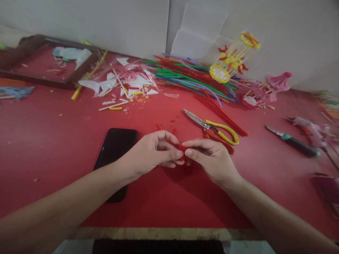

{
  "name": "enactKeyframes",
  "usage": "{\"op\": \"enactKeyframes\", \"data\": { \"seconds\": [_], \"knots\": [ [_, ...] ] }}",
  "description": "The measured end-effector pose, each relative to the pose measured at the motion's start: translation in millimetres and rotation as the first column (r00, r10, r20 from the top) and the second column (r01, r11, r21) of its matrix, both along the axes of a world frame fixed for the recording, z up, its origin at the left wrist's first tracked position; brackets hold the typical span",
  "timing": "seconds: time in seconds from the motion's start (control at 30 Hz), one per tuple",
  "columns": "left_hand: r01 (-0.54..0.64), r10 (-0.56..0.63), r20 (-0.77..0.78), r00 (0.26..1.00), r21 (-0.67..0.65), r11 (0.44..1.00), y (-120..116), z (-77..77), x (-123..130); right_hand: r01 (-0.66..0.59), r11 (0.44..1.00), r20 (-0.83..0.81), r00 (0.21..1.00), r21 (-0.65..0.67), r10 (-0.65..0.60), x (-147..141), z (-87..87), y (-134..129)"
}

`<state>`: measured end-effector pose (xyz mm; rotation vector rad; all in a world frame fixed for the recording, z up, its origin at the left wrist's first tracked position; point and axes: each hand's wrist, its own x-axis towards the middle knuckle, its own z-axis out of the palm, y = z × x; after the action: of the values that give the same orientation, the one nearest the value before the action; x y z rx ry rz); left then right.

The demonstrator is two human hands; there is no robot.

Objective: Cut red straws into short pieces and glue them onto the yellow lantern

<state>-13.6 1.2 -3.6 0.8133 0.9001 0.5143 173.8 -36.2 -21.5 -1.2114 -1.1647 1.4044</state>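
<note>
A small red piece (181, 148) is pinched between my two hands above the red table (159, 204). My left hand (161, 150) has thumb and fingers closed on its left side. From the right, my right hand (209, 155) holds it with thumb and index fingertip. Its exact shape is mostly hidden by the fingers. Short red pieces (174, 132) lie just behind my left hand. Scissors (219, 128) with yellow and red handles rest behind my right hand. Beneath my left forearm is a black phone (116, 144).
Colored pipe-like strips (190, 76) lie at the back beside a yellow stick model (233, 60) and a pink one (267, 90). White and pink scraps (127, 83) sit back left, near a brown frame (71, 83). A knife (296, 143) and a glue gun (309, 130) are at right.
</note>
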Motion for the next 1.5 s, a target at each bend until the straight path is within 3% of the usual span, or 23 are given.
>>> {"op": "enactKeyframes", "data": {
  "seconds": [0.23,0.37,0.43,0.53,0.63,0.73,1.1,1.33,1.5],
  "knots": [
    [0.036,-0.035,0.012,0.999,-0.04,0.999,-1.9,1.0,-0.7,-0.011,0.998,0.016,1.0,0.057,0.01,-2.1,0.3,-2.6],
    [0.037,-0.037,0.034,0.999,-0.007,0.999,-2.1,-0.1,-1.7,-0.037,0.98,0.168,0.986,0.194,0.004,-2.0,5.2,-3.8],
    [0.025,-0.025,0.036,0.999,-0.005,1.0,-1.3,-0.9,-1.8,-0.103,0.94,0.317,0.949,0.324,-0.005,-0.5,7.7,-4.3],
    [0.004,-0.003,0.043,0.999,-0.005,1.0,0.1,-1.9,-2.2,-0.225,0.833,0.506,0.86,0.506,-0.074,2.6,8.6,-4.6],
    [0.019,-0.019,0.044,0.999,0.0,1.0,0.2,-2.2,-3.1,-0.275,0.761,0.583,0.796,0.587,-0.162,4.5,7.0,-4.8],
    [0.042,-0.042,0.041,0.998,-0.001,0.999,-0.8,-1.8,-3.6,-0.306,0.735,0.597,0.785,0.605,-0.164,4.4,6.2,-5.3],
    [0.063,-0.064,0.029,0.998,0.037,0.997,-0.1,-3.2,-2.2,-0.253,0.773,0.541,0.83,0.582,-0.136,-1.1,9.7,-5.8],
    [0.023,-0.028,0.1,0.995,0.048,0.999,-1.6,-2.1,-1.6,-0.193,0.842,0.419,0.907,0.504,-0.043,1.3,5.4,-8.8],
    [0.04,-0.04,0.119,0.992,0.002,0.999,-1.0,-3.4,-2.6,-0.221,0.786,0.541,0.825,0.578,-0.166,0.8,9.5,-9.4]
  ]
}}
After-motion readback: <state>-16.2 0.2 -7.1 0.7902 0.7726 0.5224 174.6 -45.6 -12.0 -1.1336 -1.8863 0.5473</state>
